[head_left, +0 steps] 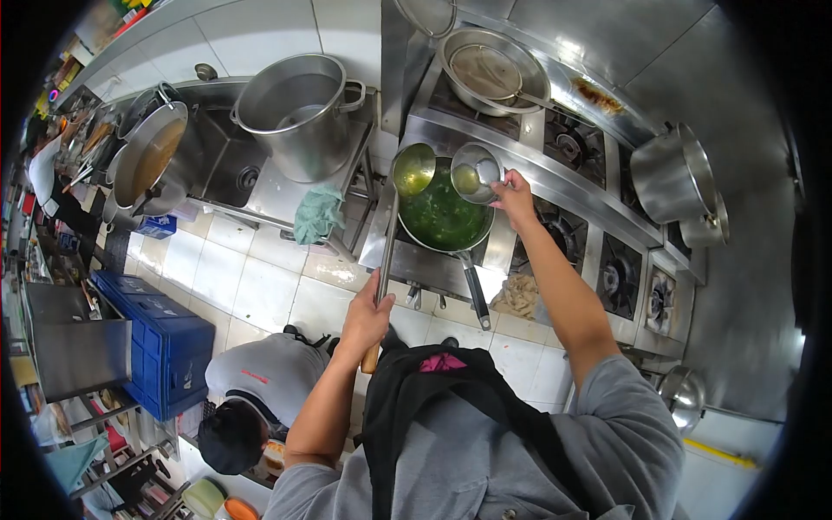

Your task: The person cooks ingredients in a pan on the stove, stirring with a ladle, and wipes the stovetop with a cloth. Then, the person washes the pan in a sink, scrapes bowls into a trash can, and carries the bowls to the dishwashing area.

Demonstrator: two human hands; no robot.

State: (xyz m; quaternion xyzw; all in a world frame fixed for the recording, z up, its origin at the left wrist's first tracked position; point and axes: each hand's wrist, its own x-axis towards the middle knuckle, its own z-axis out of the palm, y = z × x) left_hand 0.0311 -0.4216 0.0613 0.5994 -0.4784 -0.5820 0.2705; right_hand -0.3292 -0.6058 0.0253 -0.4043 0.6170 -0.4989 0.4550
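My left hand (367, 321) is wrapped round the long handle of a ladle (413, 170), whose bowl holds yellowish-green liquid. My right hand (513, 198) grips a small metal bowl (477, 172) by its rim, with a little liquid in it. Both the ladle and the bowl are over the far edge of a pan (444, 213), side by side. Green liquid with leafy bits fills the pan, which sits on the stove (498, 251) with its black handle pointing towards me.
A large pot (299, 117) stands on the sink counter, a green cloth (318, 214) at its edge. Behind the pan is a basin with a strainer (494, 74). Pots (674, 178) stand right. A co-worker (264, 381) bends low at left, near blue crates (165, 347).
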